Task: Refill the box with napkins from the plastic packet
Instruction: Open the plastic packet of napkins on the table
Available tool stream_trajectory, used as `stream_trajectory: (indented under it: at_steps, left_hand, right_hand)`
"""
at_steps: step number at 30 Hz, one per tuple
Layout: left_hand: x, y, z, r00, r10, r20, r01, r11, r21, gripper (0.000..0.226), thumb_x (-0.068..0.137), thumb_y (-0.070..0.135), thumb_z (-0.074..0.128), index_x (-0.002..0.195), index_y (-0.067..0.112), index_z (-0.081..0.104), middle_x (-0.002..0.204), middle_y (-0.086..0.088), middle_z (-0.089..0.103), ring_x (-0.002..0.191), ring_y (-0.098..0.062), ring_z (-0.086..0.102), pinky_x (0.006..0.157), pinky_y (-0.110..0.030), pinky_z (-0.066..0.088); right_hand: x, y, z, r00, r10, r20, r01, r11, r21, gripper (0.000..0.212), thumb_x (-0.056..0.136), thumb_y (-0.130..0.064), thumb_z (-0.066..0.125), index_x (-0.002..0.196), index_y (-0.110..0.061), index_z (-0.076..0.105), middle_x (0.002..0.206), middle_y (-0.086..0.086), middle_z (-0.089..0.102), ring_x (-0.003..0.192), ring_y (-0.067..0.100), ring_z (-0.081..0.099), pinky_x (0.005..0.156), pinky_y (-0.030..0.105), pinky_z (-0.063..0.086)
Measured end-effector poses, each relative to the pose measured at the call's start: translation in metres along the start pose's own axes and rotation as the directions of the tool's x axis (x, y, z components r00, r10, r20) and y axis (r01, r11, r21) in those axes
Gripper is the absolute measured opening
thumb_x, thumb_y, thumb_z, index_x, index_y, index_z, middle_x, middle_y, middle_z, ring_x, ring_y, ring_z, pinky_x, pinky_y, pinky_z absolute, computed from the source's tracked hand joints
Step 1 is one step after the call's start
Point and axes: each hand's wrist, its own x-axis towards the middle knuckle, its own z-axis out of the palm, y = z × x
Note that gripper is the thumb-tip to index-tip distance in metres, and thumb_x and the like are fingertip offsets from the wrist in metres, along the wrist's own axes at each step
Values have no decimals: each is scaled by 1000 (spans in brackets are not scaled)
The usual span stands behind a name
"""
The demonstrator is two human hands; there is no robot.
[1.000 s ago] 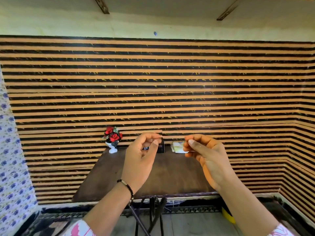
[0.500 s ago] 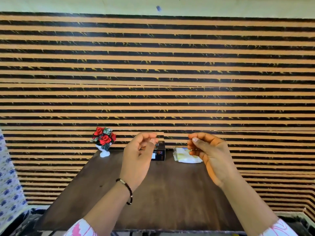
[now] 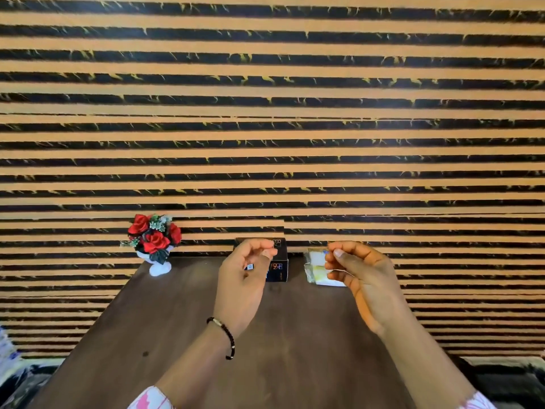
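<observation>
A small black box (image 3: 279,262) stands at the far edge of the dark wooden table (image 3: 182,326), against the wall. To its right lies a clear plastic packet (image 3: 315,268) with pale yellow and white napkins inside. My left hand (image 3: 246,278) is raised in front of the box and hides its left part; the fingers are curled loosely and hold nothing. My right hand (image 3: 359,273) hovers over the packet's right end, fingers curled with the fingertips close together; I cannot tell whether it touches the packet.
A small white vase of red artificial roses (image 3: 153,240) stands at the table's far left corner. A wall of orange and black stripes (image 3: 271,113) rises right behind the table. Dark floor shows at both lower corners.
The view has moved closer to the table and tilted down. Both hands have reached forward, the left in front of the box, the right over the packet.
</observation>
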Motion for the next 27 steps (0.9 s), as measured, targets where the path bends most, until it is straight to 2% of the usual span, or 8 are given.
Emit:
stream_trajectory:
  at_steps: [9,14,17,22,24,27]
  left_hand:
    - [68,-80,22,989,-124,82,128,991,-42,17,91,14,53,93,26,65,92,6,71,94,-10,65,88,-51,51]
    - [87,-118,50,974,-196,114,200,980,-24,18,91,14,52,94,28,64,94,6,71,95,-11,64,89,-46,52]
    - [97,-145,74,952,-281,117,285,959,-12,20,91,10,52,94,26,64,93,6,71,93,-8,65,91,-45,51]
    - [109,-185,121,899,-428,97,430,903,2,17,88,13,57,93,27,64,94,4,71,92,-13,64,92,-44,51]
    - [116,-204,142,878,-471,91,471,882,23,13,89,17,57,94,26,63,95,2,69,94,-16,64,92,-44,51]
    - [125,-233,174,839,-539,72,534,842,75,10,89,19,57,97,24,59,98,1,66,99,-20,62,91,-42,51]
  right_hand:
    - [59,65,-14,983,119,-143,-113,992,50,18,87,1,53,84,-7,69,72,7,66,67,15,61,60,23,53]
    - [88,99,-46,955,214,-204,-214,977,26,17,88,1,54,86,-5,69,73,8,66,70,18,61,62,25,52]
    - [113,121,-69,933,278,-230,-280,960,25,16,87,0,54,86,-5,69,73,7,68,69,18,62,63,26,52]
    - [153,156,-112,889,395,-230,-397,917,37,15,86,-1,56,86,-7,69,68,2,71,68,17,63,63,26,52]
    - [173,171,-133,866,443,-234,-444,895,49,15,86,-1,56,87,-10,69,71,2,72,69,18,63,66,29,51]
    - [199,195,-164,822,510,-253,-511,857,66,17,86,-4,58,97,-13,66,89,3,69,72,21,62,66,32,49]
